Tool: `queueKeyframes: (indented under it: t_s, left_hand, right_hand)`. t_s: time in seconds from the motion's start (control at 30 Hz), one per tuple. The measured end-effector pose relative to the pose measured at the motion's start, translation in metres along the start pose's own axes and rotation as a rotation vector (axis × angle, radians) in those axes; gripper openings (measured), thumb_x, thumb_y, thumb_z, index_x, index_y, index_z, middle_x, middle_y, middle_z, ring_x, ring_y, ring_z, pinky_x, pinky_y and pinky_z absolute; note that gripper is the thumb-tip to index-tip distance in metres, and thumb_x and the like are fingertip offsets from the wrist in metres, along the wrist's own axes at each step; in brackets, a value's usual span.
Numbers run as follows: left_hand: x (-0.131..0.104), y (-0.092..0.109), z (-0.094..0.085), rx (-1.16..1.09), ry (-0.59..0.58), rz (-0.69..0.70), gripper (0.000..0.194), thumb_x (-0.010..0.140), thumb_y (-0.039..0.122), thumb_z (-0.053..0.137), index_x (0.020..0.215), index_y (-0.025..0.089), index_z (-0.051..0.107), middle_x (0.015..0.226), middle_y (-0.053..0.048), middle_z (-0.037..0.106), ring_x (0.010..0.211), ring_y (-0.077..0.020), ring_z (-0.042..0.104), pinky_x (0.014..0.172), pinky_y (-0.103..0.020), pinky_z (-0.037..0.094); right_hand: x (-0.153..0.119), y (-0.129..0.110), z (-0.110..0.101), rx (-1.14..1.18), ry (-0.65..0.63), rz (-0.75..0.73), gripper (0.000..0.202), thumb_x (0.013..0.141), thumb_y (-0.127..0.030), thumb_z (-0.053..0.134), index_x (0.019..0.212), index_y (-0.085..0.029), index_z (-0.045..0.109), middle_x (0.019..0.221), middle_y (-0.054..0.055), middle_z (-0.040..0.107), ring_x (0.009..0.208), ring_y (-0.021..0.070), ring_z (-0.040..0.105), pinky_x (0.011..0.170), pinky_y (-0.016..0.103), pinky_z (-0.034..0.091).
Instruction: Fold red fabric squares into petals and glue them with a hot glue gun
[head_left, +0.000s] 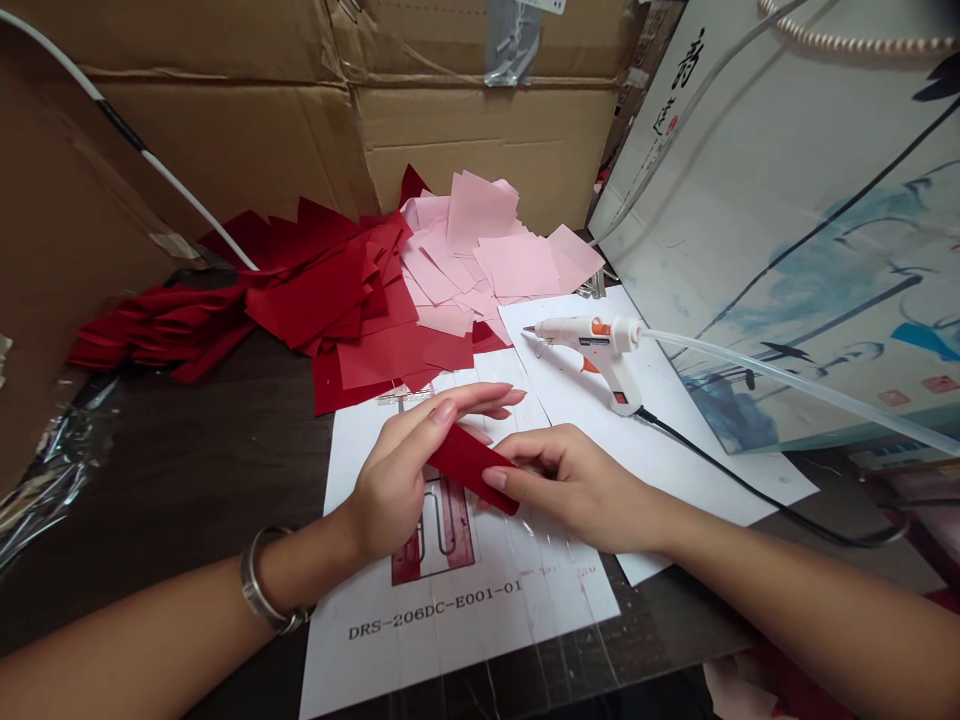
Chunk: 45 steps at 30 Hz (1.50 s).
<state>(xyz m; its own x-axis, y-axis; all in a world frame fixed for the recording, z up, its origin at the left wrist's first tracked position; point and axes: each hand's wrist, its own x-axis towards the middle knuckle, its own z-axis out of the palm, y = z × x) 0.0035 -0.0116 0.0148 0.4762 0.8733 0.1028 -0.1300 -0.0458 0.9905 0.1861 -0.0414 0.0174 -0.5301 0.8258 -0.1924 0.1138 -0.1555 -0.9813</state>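
Observation:
A folded strip of dark red fabric (pixel 469 465) is held between my two hands, slanting down to the right above a printed white sheet (pixel 420 640). My left hand (pixel 409 465) has its thumb and fingers round the strip's upper left end. At the lower right end, my right hand (pixel 562 480) pinches the strip, thumb on top. A printed picture with red bands and wire-like loops (pixel 439 535) shows partly beneath the strip. Just beyond my left hand, small clear-wrapped pieces (pixel 405 396) lie at the sheet's top edge.
A white glue gun (pixel 596 345) lies on another paper (pixel 585 400), its black cord (pixel 720 465) running right. Red pieces (pixel 322 290) and pink pieces (pixel 495 250) are piled at the back. Cardboard (pixel 480 140) stands behind; a painted panel (pixel 810 250) leans right.

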Motion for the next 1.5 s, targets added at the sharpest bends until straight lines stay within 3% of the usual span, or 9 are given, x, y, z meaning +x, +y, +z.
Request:
queueKeyframes:
  t_s: [0.47, 0.7, 0.9, 1.03, 1.1, 1.2, 1.33, 1.4, 1.5]
  left_hand:
    - [0.001, -0.002, 0.0, -0.03, 0.011, -0.069, 0.041, 0.101, 0.038, 0.034, 0.12, 0.023, 0.067, 0.122, -0.005, 0.068, 0.114, -0.0247, 0.061, 0.102, -0.038, 0.042]
    - [0.001, 0.001, 0.003, -0.116, -0.075, -0.169, 0.041, 0.1, 0.04, 0.038, 0.123, 0.02, 0.065, 0.126, -0.008, 0.066, 0.12, -0.0271, 0.058, 0.102, -0.04, 0.046]
    - [0.001, -0.002, 0.004, -0.158, -0.128, -0.167, 0.041, 0.1, 0.041, 0.038, 0.129, 0.022, 0.061, 0.13, -0.009, 0.063, 0.124, -0.0269, 0.055, 0.108, -0.041, 0.041]
    - [0.001, -0.004, 0.002, -0.095, -0.142, -0.14, 0.042, 0.098, 0.041, 0.045, 0.135, 0.024, 0.054, 0.136, -0.009, 0.058, 0.126, -0.0278, 0.054, 0.106, -0.041, 0.043]
    - [0.002, -0.004, 0.003, -0.034, -0.093, -0.102, 0.039, 0.095, 0.039, 0.053, 0.129, 0.022, 0.059, 0.133, -0.009, 0.061, 0.122, -0.0275, 0.056, 0.101, -0.038, 0.047]
    - [0.003, -0.004, 0.006, 0.059, 0.116, -0.061, 0.026, 0.092, 0.038, 0.057, 0.104, 0.018, 0.068, 0.103, -0.008, 0.073, 0.097, -0.0237, 0.067, 0.082, -0.034, 0.054]
    - [0.012, 0.002, 0.002, 0.12, 0.337, 0.02, 0.019, 0.089, 0.036, 0.062, 0.085, 0.018, 0.063, 0.074, -0.001, 0.067, 0.073, -0.0172, 0.063, 0.068, -0.03, 0.052]
    - [0.022, 0.011, -0.012, 0.12, 0.419, 0.1, 0.018, 0.087, 0.036, 0.065, 0.086, 0.019, 0.062, 0.072, 0.001, 0.063, 0.069, -0.0139, 0.059, 0.062, -0.026, 0.05]
    - [0.043, 0.038, -0.052, 0.16, 0.607, 0.225, 0.021, 0.084, 0.029, 0.071, 0.075, 0.017, 0.057, 0.069, 0.005, 0.057, 0.06, -0.0052, 0.048, 0.052, -0.018, 0.04]
  right_hand:
    - [0.0, 0.0, -0.001, -0.007, -0.001, 0.005, 0.027, 0.095, -0.033, 0.051, 0.075, -0.016, 0.057, 0.067, -0.003, 0.046, 0.061, 0.0097, 0.037, 0.057, 0.026, 0.03]
    - [0.001, 0.003, -0.001, 0.021, 0.025, -0.042, 0.029, 0.095, -0.035, 0.051, 0.074, -0.016, 0.058, 0.068, -0.002, 0.048, 0.062, 0.01, 0.039, 0.058, 0.026, 0.032]
    - [0.002, 0.004, -0.001, 0.02, 0.039, -0.073, 0.028, 0.095, -0.033, 0.053, 0.074, -0.015, 0.058, 0.068, -0.002, 0.047, 0.063, 0.0099, 0.039, 0.058, 0.026, 0.032]
    - [0.004, 0.004, -0.001, 0.08, 0.088, -0.083, 0.024, 0.094, -0.033, 0.054, 0.083, -0.014, 0.065, 0.075, 0.001, 0.056, 0.069, 0.0122, 0.048, 0.066, 0.029, 0.039]
    - [0.005, 0.003, 0.0, 0.123, 0.149, -0.11, 0.023, 0.093, -0.033, 0.055, 0.085, -0.015, 0.068, 0.079, 0.002, 0.06, 0.076, 0.0139, 0.053, 0.071, 0.03, 0.042]
    - [0.006, 0.002, 0.001, 0.125, 0.215, -0.11, 0.02, 0.091, -0.035, 0.058, 0.091, -0.018, 0.07, 0.088, 0.003, 0.063, 0.085, 0.0161, 0.057, 0.078, 0.032, 0.045]
    - [0.005, 0.003, 0.002, 0.03, 0.343, -0.054, 0.033, 0.086, -0.043, 0.064, 0.113, -0.024, 0.064, 0.105, 0.005, 0.067, 0.091, 0.0185, 0.06, 0.079, 0.034, 0.048]
    - [0.005, 0.004, 0.002, 0.011, 0.401, -0.033, 0.036, 0.087, -0.047, 0.062, 0.114, -0.024, 0.062, 0.112, 0.006, 0.067, 0.085, 0.017, 0.061, 0.074, 0.033, 0.049]
    - [0.004, 0.004, 0.002, 0.018, 0.416, -0.014, 0.038, 0.087, -0.049, 0.06, 0.116, -0.024, 0.059, 0.12, 0.008, 0.065, 0.08, 0.0155, 0.061, 0.067, 0.03, 0.048]
